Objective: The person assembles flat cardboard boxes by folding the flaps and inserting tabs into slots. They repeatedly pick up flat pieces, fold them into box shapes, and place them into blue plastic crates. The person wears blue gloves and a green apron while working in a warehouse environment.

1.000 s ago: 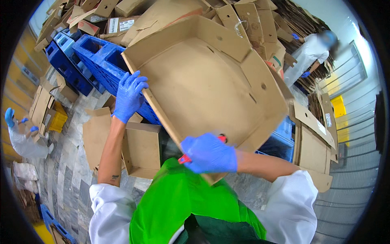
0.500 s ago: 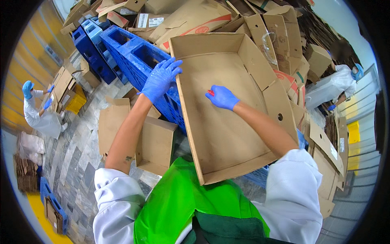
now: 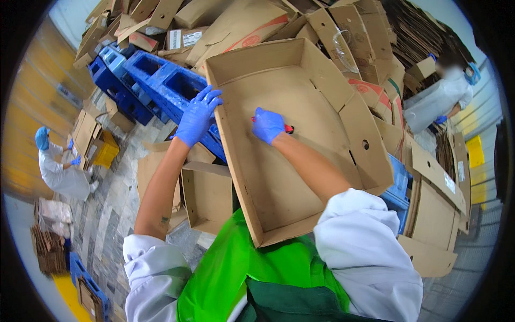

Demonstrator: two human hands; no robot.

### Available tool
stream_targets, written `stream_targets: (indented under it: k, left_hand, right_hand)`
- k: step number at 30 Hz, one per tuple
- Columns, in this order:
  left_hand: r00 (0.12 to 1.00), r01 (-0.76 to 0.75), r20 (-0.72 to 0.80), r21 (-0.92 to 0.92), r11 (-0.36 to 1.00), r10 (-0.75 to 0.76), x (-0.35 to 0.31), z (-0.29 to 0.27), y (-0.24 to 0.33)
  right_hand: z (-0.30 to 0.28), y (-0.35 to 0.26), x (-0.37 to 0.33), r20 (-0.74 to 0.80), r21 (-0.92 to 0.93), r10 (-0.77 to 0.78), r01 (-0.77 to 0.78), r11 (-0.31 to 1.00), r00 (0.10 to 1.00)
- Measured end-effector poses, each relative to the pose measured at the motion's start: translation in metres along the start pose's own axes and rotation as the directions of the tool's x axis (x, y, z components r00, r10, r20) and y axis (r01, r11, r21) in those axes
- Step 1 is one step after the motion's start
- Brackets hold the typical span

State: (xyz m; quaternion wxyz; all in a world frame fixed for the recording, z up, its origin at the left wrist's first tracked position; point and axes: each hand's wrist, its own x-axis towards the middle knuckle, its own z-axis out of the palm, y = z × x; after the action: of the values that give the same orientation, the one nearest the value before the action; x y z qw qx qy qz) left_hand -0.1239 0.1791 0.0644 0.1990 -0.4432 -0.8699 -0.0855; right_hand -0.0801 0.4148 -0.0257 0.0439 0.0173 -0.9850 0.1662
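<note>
A large, shallow, open cardboard box (image 3: 279, 185) lies tilted in front of me, its inside facing up. At its left wall, my left hand (image 3: 197, 118), in a blue glove, is closed over the upper rim. My right hand (image 3: 268, 126), also gloved in blue, is closed around a red box cutter (image 3: 289, 129) over the middle of the box floor. The blade is hidden; only red ends show at either side of the fist. On the right wall, a flap with a round hole stands folded inward.
Blue plastic pallets (image 3: 155, 80) stand beyond the box on the left. A heap of flattened and crumpled cartons (image 3: 236, 24) rises behind it. A smaller open box (image 3: 206, 196) sits below my left forearm. Two people in white, one far left (image 3: 59, 166), one right (image 3: 442, 99), handle cardboard.
My right hand has moved left across the box and turned, so the cutter's red end now shows on its right side. My left hand still grips the left wall. The view has shifted slightly.
</note>
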Motion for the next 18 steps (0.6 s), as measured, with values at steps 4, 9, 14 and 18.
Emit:
stream_targets:
  k: [4, 9, 14, 18]
  left_hand:
    - [0.999, 0.034, 0.004, -0.003, 0.999, -0.034, -0.005, 0.001, 0.001]
    - [0.999, -0.019, 0.041, -0.011, 1.0, 0.019, -0.002, -0.014, 0.004]
    - [0.898, -0.057, 0.439, 0.029, 0.998, 0.038, 0.035, -0.074, 0.016]
    - [0.752, 0.114, 0.656, -0.212, 0.971, 0.055, 0.089, -0.073, 0.044]
  right_hand:
    - [0.011, -0.009, -0.005, -0.106, -0.059, -0.004, -0.003, 0.998, 0.994]
    - [-0.006, -0.009, -0.008, -0.074, -0.034, -0.193, 0.191, 0.981, 0.978]
    - [-0.006, -0.008, -0.013, -0.064, -0.028, -0.235, 0.233, 0.972, 0.97]
    - [-0.012, -0.014, -0.012, -0.004, -0.016, -0.181, 0.181, 0.983, 0.984]
